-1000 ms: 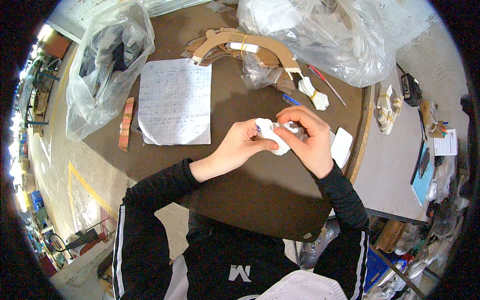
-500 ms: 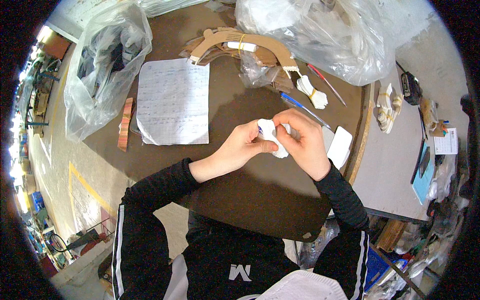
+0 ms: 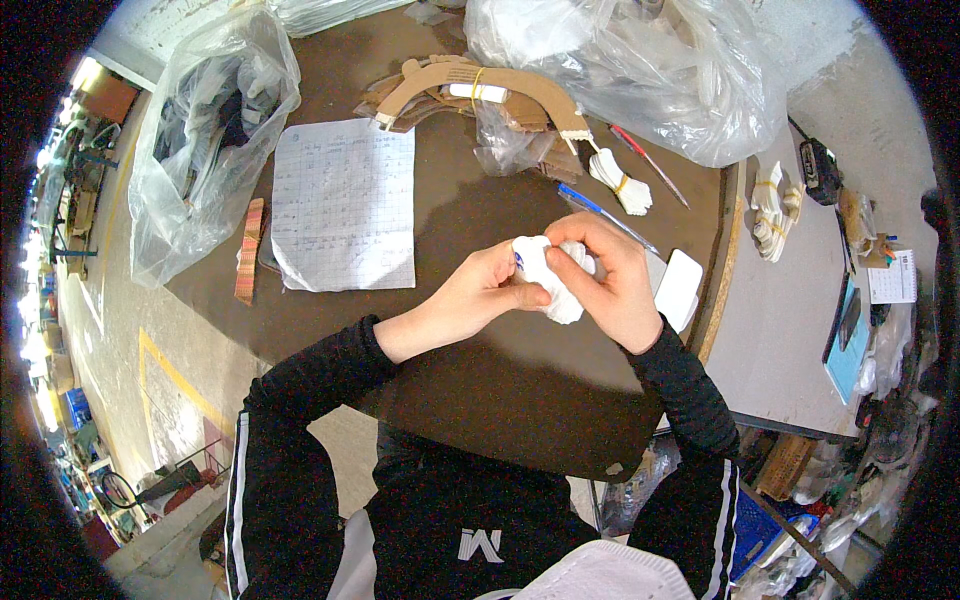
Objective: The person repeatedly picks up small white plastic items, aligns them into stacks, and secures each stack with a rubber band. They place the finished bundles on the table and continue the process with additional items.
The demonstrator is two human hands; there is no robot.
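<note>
Both hands meet above the brown table (image 3: pixel 470 390) around a small white bundle (image 3: pixel 563 305) of what look like thin, layered pieces, with a purple mark at its left end. My left hand (image 3: pixel 490 285) grips its left side, thumb across the front and fingers behind. My right hand (image 3: pixel 610 280) pinches its upper right part between thumb and bent fingers. The fingers hide much of the bundle. Just beyond my right hand lie a blue pen (image 3: pixel 605 215) and a similar white bundle (image 3: pixel 620 182) tied with a yellow band.
Left of my hands lies a handwritten sheet (image 3: pixel 343 215), beside a striped strip (image 3: pixel 250 250). Curved cardboard pieces (image 3: pixel 520 78) and a red pen (image 3: pixel 650 165) lie farther back. Clear plastic bags (image 3: pixel 640 70) crowd the far edge. A white rectangular object (image 3: pixel 679 287) rests near my right wrist.
My fingers have shifted slightly on the white bundle, and more of its layered lower and right side shows. Both hands stay in nearly the same place. The view has tilted a little.
</note>
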